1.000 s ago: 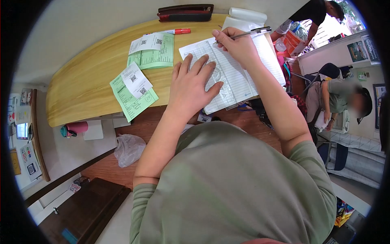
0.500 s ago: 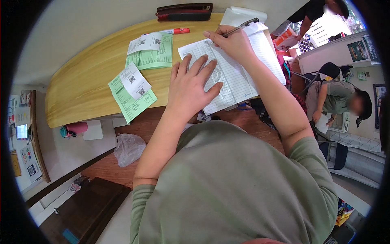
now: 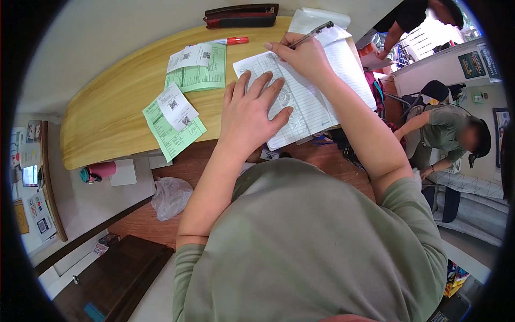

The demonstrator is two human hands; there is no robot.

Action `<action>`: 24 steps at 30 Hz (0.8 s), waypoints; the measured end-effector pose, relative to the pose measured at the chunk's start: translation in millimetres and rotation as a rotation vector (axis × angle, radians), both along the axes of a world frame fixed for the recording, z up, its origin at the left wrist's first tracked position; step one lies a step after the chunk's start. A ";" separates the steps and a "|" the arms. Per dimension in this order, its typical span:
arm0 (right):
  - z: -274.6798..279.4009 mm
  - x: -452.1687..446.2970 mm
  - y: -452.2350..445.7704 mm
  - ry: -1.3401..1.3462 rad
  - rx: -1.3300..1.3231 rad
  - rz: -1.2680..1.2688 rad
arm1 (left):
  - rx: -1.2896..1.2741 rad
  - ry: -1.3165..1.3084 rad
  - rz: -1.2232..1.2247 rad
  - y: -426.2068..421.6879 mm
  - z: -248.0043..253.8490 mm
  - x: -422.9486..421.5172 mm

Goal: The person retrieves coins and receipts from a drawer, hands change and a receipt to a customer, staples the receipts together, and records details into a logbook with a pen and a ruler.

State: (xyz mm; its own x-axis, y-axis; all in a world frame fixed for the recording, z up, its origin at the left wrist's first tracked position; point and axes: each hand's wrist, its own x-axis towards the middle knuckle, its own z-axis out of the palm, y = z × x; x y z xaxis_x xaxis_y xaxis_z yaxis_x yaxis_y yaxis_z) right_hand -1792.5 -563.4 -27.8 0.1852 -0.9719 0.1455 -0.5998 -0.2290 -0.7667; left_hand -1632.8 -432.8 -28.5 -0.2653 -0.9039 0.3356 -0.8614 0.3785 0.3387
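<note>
An open lined notebook [image 3: 316, 115] lies at the right end of the wooden desk, with a clear plastic ruler [image 3: 289, 102] across its left page. My left hand [image 3: 251, 107] rests flat over the ruler and page, fingers spread. Above it, my right hand [image 3: 301, 56] is closed around a pen [image 3: 317, 32]; its tip is hidden behind my fingers. To the left of the notebook lie two green forms [image 3: 206, 75], each with a white printed slip [image 3: 178, 107] on top.
A red marker [image 3: 236, 41] and a dark red case [image 3: 241, 16] lie at the desk's back. A pink bottle [image 3: 102, 170] and a plastic bag [image 3: 170, 197] are below the desk [image 3: 112, 107]. At right, one person [image 3: 448, 129] bends over; another [image 3: 407, 19] stands behind.
My hands keep nearly the same pose on the notebook and pen. At right, the nearer person's arms have spread apart, and the farther person's arm has shifted.
</note>
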 end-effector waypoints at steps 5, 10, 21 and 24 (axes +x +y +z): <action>-3.2 0.3 0.9 -0.027 -0.016 0.012 | 0.002 -0.008 -0.007 0.3 -1.8 -0.5; -1.7 -0.5 1.0 0.066 -0.041 0.025 | -0.002 -0.022 0.003 -0.5 -4.1 -1.5; -3.7 -1.6 -2.1 -0.043 0.013 -0.035 | -0.016 0.020 -0.011 -0.1 -2.6 -0.6; -2.2 -1.7 -1.8 -0.019 0.000 -0.035 | -0.010 0.022 -0.012 -0.2 -2.7 -0.4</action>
